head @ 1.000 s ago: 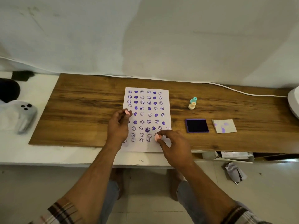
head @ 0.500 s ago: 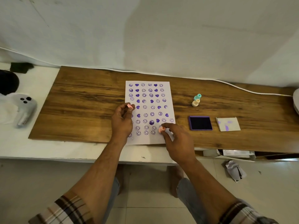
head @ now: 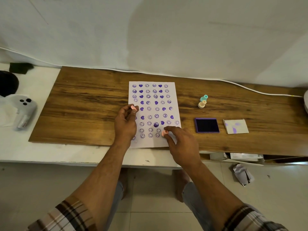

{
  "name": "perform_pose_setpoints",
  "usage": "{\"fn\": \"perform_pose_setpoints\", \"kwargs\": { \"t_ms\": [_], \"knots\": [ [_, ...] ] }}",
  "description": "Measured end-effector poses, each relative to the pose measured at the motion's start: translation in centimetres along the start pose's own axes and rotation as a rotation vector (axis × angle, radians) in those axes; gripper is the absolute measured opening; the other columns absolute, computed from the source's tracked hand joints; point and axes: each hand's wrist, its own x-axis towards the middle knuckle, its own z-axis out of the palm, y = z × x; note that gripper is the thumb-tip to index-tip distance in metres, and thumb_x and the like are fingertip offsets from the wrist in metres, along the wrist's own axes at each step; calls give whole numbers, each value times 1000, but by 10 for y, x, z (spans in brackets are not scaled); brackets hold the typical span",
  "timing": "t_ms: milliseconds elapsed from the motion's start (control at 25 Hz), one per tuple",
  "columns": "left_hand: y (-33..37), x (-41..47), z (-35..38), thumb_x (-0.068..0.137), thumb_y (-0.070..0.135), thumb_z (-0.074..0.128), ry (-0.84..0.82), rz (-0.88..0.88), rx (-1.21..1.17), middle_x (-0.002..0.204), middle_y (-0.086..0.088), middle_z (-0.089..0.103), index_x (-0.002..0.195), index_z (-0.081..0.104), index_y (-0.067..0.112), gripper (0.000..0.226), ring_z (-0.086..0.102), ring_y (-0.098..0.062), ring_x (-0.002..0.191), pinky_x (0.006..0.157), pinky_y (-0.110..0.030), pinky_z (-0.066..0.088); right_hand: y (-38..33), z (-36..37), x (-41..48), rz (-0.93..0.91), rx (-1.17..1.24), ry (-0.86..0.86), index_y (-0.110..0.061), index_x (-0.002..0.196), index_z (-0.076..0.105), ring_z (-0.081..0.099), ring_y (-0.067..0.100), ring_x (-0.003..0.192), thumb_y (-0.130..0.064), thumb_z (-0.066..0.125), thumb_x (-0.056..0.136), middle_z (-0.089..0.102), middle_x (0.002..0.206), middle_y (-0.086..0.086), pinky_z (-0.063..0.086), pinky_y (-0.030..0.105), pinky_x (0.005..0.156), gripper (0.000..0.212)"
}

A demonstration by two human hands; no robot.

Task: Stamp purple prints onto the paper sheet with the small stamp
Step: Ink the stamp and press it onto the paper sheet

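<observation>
The small pink stamp (head: 163, 133) stands at the near right part of the white paper sheet (head: 155, 114), pinched between the thumb and fingertips of the right hand (head: 181, 145). Its rounded pink end faces left and toward the camera; whether its printing face touches the paper cannot be told, and its long axis is too small to read with certainty. The right hand's other fingers curl loosely over the sheet's near right corner.

The left hand (head: 125, 124) rests over the sheet's left edge, thumb and forefinger closed on a second small pink piece (head: 133, 107) held just above the paper, its flat end tilted up and to the left.

The sheet lies lengthwise away from the person on the brown wooden board (head: 83, 110), covered with rows of purple smiley and heart prints. To the right of the sheet sit a square purple ink pad (head: 207, 125) and, just beside it, a white pad lid smudged with purple (head: 235, 126). Farther back, a teal stamp (head: 204, 98) and a cream stamp (head: 202, 104) lie touching each other.
</observation>
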Motion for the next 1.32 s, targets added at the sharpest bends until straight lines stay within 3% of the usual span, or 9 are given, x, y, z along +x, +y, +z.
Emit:
{"fn": "perform_pose_setpoints", "kwargs": {
  "t_ms": [480,720,800,880,960,1000,1080,1160,1320],
  "knots": [
    [4,-3,1,100,20,64,10,-5,24,112,5,78,121,67,20,21,71,-7,110,86,-20,55,-11,-1,0,-114,-147,42,-17,114,72,66,29,102,-20,83,89,79,115,7,61,41,68,27],
    [10,-6,3,100,16,64,4,1,62,113,4,77,124,66,13,24,71,-5,109,85,-17,54,-16,-3,1,-97,-239,-62,-21,121,68,59,26,111,-25,79,92,75,123,5,55,42,81,31],
    [12,-7,1,100,17,64,-2,2,65,111,8,77,124,66,14,25,71,-3,107,84,-18,56,-17,-9,1,104,42,20,-31,117,72,59,13,107,-32,78,94,72,115,-2,56,33,83,24],
    [13,-7,0,99,17,65,-16,11,72,111,7,77,123,68,16,24,71,-4,107,88,-23,58,-15,-23,12,379,529,188,-41,103,73,66,-1,94,-29,80,92,75,99,-14,57,23,77,18],
    [17,-7,3,98,14,66,-46,13,100,113,1,76,122,68,16,24,71,-8,109,95,-31,57,-11,-41,26,597,956,290,-38,99,75,74,0,92,-23,81,90,80,96,-16,60,20,68,18],
    [20,-8,6,98,12,67,-68,14,119,114,-1,76,122,69,15,24,71,-12,109,97,-36,56,-8,-47,29,670,1051,311,-36,101,76,76,2,93,-22,82,89,81,99,-16,60,19,63,19],
    [26,-13,17,95,11,70,-129,18,163,112,-5,76,121,71,12,26,71,-20,107,100,-44,56,-8,-53,33,739,1119,304,-32,104,77,77,3,91,-21,82,89,82,100,-14,56,15,55,20],
    [30,-21,29,91,11,75,-218,23,219,110,-4,77,119,74,12,28,71,-16,102,100,-45,55,-9,-51,34,722,1138,254,-28,106,77,78,4,89,-17,80,89,82,97,-12,58,19,55,20],
    [36,-37,52,89,13,77,-382,-8,271,108,4,79,120,75,22,32,73,-12,103,100,-44,57,-9,-48,39,614,1065,126,-28,110,78,76,18,108,-17,78,90,82,110,-7,65,47,84,23]
  ]
}}
